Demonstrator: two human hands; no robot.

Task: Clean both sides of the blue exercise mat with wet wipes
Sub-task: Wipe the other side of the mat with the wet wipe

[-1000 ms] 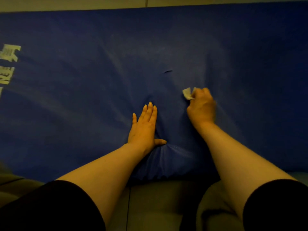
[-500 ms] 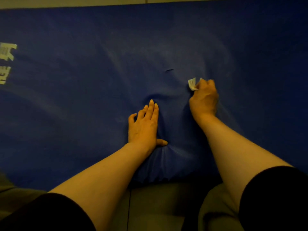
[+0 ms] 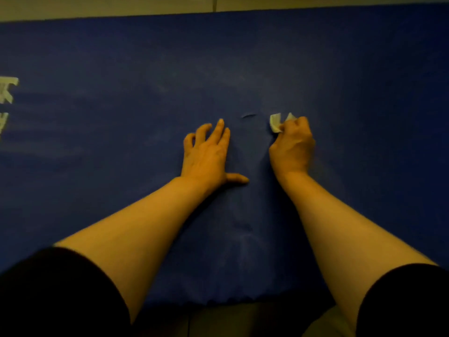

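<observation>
The blue exercise mat [image 3: 121, 166] lies flat and fills nearly the whole view, with white printed characters [image 3: 7, 90] at its left edge. My right hand [image 3: 292, 148] grips a crumpled white wet wipe [image 3: 277, 122] and presses it on the mat near the middle. My left hand [image 3: 206, 154] rests palm down on the mat just left of it, thumb out to the right, outer fingers bent at the tips. A small dark nick [image 3: 248, 115] in the mat sits between the two hands' fingertips.
A pale floor strip [image 3: 109, 6] with a tile joint runs along the mat's far edge. The mat's near edge [image 3: 218, 301] is rippled, with grey floor and my clothed knees below it. Black sleeves cover both upper arms.
Both hands slid farther away across the mat, the right hand pushing the wipe up beside the dark nick. The bulge of mat between the hands has flattened. The view shifted forward.
</observation>
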